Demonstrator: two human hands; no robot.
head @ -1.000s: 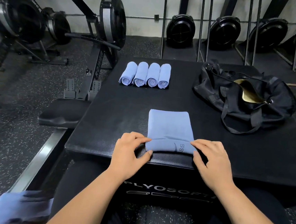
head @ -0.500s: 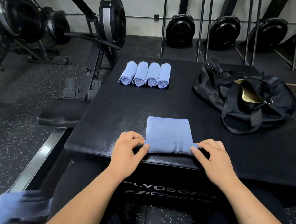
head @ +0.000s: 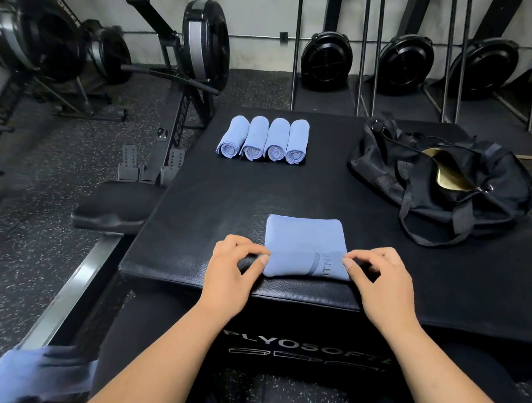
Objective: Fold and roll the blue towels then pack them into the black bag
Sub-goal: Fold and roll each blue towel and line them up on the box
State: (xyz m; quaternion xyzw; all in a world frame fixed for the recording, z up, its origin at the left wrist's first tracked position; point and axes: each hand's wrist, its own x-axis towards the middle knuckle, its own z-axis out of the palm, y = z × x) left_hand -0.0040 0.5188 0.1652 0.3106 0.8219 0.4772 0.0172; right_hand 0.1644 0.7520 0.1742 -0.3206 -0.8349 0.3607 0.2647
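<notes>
A folded blue towel [head: 303, 237] lies near the front edge of the black plyo box [head: 226, 197], its near end rolled into a thick roll. My left hand [head: 235, 266] pinches the roll's left end with curled fingers. My right hand [head: 377, 277] pinches its right end the same way. Several finished blue towel rolls [head: 262, 139] lie side by side at the back of the box. The black bag [head: 438, 182] sits open at the back right, showing a gold lining.
More loose blue towels [head: 37, 374] lie low at my left. A rowing machine [head: 176, 101] and its seat [head: 111, 206] stand left of the box. Fan wheels and metal racks line the back wall.
Both hands have rolled the towel's near end further away from me. The roll has grown thicker and the flat part has become shorter.
</notes>
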